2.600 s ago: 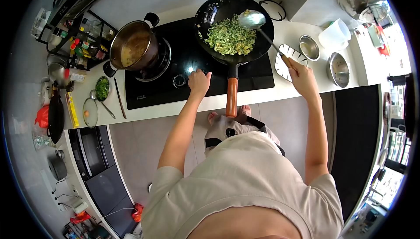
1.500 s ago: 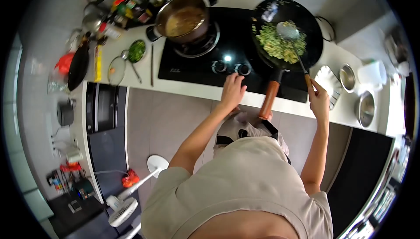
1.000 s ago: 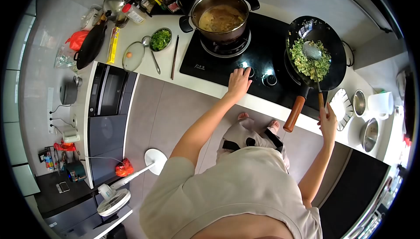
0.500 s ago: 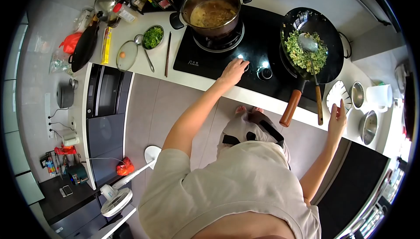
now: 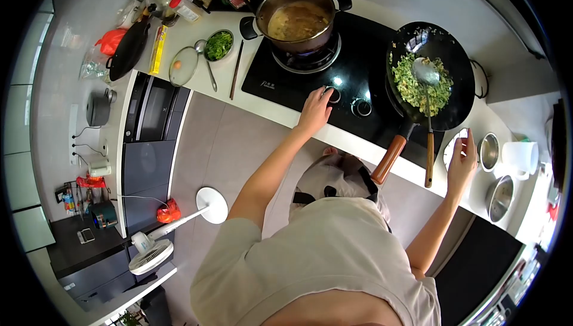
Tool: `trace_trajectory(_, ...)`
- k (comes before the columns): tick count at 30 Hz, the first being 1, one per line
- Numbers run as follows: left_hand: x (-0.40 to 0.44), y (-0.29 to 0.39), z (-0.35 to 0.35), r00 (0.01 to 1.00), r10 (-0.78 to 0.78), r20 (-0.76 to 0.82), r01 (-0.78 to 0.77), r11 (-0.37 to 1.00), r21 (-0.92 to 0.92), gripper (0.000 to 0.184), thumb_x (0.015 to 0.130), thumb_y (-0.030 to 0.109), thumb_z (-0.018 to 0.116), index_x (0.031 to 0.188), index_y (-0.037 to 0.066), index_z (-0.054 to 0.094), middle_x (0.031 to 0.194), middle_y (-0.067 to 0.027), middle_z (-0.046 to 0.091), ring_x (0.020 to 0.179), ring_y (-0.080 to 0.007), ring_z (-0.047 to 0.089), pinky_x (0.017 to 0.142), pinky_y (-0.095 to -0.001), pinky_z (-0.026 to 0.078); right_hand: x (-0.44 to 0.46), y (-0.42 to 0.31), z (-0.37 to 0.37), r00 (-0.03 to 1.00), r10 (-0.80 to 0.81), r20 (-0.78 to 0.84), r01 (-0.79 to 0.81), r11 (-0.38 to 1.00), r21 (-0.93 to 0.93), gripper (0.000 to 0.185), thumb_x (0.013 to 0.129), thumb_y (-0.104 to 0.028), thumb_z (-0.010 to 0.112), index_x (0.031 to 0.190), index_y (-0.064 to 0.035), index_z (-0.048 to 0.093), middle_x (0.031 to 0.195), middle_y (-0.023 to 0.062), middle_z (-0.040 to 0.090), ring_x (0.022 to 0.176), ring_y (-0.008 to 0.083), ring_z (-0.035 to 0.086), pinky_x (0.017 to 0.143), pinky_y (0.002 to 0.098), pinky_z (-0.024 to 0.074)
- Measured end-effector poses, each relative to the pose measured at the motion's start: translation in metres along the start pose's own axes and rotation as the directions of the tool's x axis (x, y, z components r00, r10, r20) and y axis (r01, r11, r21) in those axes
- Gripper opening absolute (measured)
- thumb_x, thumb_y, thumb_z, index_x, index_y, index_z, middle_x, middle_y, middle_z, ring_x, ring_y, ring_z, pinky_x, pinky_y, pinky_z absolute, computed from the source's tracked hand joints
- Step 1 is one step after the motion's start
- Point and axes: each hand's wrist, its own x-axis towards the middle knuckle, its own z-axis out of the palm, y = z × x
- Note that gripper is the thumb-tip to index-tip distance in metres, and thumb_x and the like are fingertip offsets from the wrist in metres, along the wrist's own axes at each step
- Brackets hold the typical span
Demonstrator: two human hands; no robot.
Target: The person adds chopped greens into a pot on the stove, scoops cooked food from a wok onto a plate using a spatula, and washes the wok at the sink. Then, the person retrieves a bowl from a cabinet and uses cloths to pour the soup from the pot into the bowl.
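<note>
My left hand (image 5: 316,110) is at the left knob (image 5: 333,95) of the black gas stove (image 5: 271,87), fingertips by its left edge and thumb apart below. My right hand (image 5: 463,164) is over a white plate (image 5: 449,150) with a fluted rim, fingers apart; whether they touch it is hidden. A black wok (image 5: 456,81) on the right burner holds chopped green and pale food (image 5: 412,90). A wood-handled ladle (image 5: 428,75) rests in it. On the left burner stands a two-handled pot (image 5: 298,42) with brownish liquid.
Left of the stove lie chopsticks (image 5: 237,69), a bowl of chopped greens (image 5: 219,45), a spoon (image 5: 211,74) and a glass lid (image 5: 184,66). Metal bowls (image 5: 500,198) and a white jug (image 5: 518,156) stand at right. The wok's handle (image 5: 389,159) overhangs the counter edge. A white fan (image 5: 152,254) stands behind.
My left fingers have slid left and off the knob's face, uncovering it. My right hand has moved further over the plate. The whole view has shifted slightly.
</note>
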Motion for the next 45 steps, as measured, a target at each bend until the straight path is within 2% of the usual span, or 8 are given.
trace_trajectory(7,-0.040,-0.039,-0.029,0.935,-0.148,-0.323,0.100,0.982,-0.160,0.035,0.082,0.005,0.066,0.116,0.004,0.057,0.115,-0.0184,0.057,0.105,-0.0326,0.056,0.088,-0.0377,0.047,0.008,-0.033,0.020,0.990,-0.136,-0.043,0.134,0.990,-0.030,0.035,0.091,-0.010,0.058,0.126,-0.0049,0.058,0.098,0.0086,0.063,0.081,0.0152,0.060,0.068,0.0284,0.0486)
trace_trajectory(13,-0.019,-0.184,-0.112,0.509,-0.709,-0.487,0.343,0.686,-0.641,0.021,0.092,0.013,0.056,0.109,0.001,0.060,0.097,-0.0055,0.062,0.088,-0.0140,0.060,0.077,-0.0276,0.048,-0.016,-0.097,0.043,0.990,-0.110,-0.082,0.108,0.994,-0.027,0.036,0.090,-0.007,0.059,0.126,-0.0053,0.059,0.101,0.0095,0.063,0.083,0.0157,0.059,0.069,0.0289,0.0482)
trace_trajectory(20,0.047,-0.361,-0.176,0.417,-0.890,0.187,0.108,-0.156,-0.982,0.034,0.097,0.013,0.045,0.122,-0.009,0.039,0.109,-0.0215,0.052,0.093,-0.0292,0.059,0.091,-0.0382,0.053,-0.058,-0.183,0.117,0.990,-0.064,-0.125,0.064,0.998,-0.005,0.034,0.092,-0.007,0.057,0.126,-0.0050,0.058,0.106,0.0111,0.063,0.093,0.0191,0.061,0.077,0.0290,0.0478)
trace_trajectory(28,0.063,-0.387,-0.190,0.594,-0.779,0.202,0.192,-0.107,-0.976,0.038,0.087,-0.006,0.038,0.125,-0.010,0.038,0.114,-0.0227,0.055,0.100,-0.0364,0.063,0.080,-0.0337,0.062,-0.099,-0.282,0.193,0.970,-0.182,0.163,0.167,0.981,0.101,0.033,0.085,-0.001,0.061,0.118,-0.0039,0.061,0.103,0.0154,0.062,0.090,0.0278,0.063,0.077,0.0341,0.0497)
trace_trajectory(33,0.043,-0.369,-0.212,0.586,-0.796,0.149,0.126,-0.093,-0.988,0.047,0.084,-0.005,0.043,0.130,-0.001,0.036,0.112,-0.0187,0.057,0.094,-0.0288,0.064,0.080,-0.0371,0.061,-0.140,-0.285,0.354,0.618,-0.531,0.580,0.460,0.843,0.281,0.049,0.077,-0.008,0.066,0.125,-0.0138,0.060,0.121,0.0134,0.058,0.117,0.0306,0.052,0.096,0.0389,0.0443)
trace_trajectory(35,0.037,-0.339,-0.242,0.650,-0.749,0.129,0.134,-0.054,-0.989,0.042,0.086,-0.001,0.046,0.127,0.000,0.042,0.112,-0.0176,0.058,0.093,-0.0265,0.064,0.081,-0.0361,0.059,-0.154,-0.303,0.423,0.441,-0.754,0.488,0.744,0.611,0.272,0.048,0.080,-0.014,0.060,0.127,-0.0125,0.057,0.127,0.0096,0.054,0.112,0.0275,0.054,0.094,0.0404,0.0442)
trace_trajectory(42,0.001,-0.287,-0.304,0.605,-0.777,0.176,0.319,0.033,-0.947,0.045,0.085,0.002,0.047,0.130,0.000,0.042,0.117,-0.0159,0.054,0.099,-0.0274,0.062,0.086,-0.0361,0.057,-0.165,-0.361,0.546,0.022,-0.738,0.675,0.927,0.267,0.262,0.020,0.084,-0.016,0.053,0.090,-0.0034,0.067,0.110,0.0116,0.060,0.076,0.0263,0.062,0.069,0.0370,0.0499)
trace_trajectory(45,-0.011,-0.286,-0.309,0.615,-0.774,0.150,0.231,-0.006,-0.973,0.047,0.084,0.002,0.047,0.130,-0.001,0.041,0.117,-0.0163,0.054,0.098,-0.0281,0.062,0.086,-0.0373,0.057,-0.164,-0.376,0.562,-0.052,-0.602,0.796,0.816,0.434,0.382,0.016,0.080,-0.015,0.059,0.084,-0.0043,0.070,0.089,0.0096,0.069,0.080,0.0295,0.067,0.066,0.0403,0.0524)
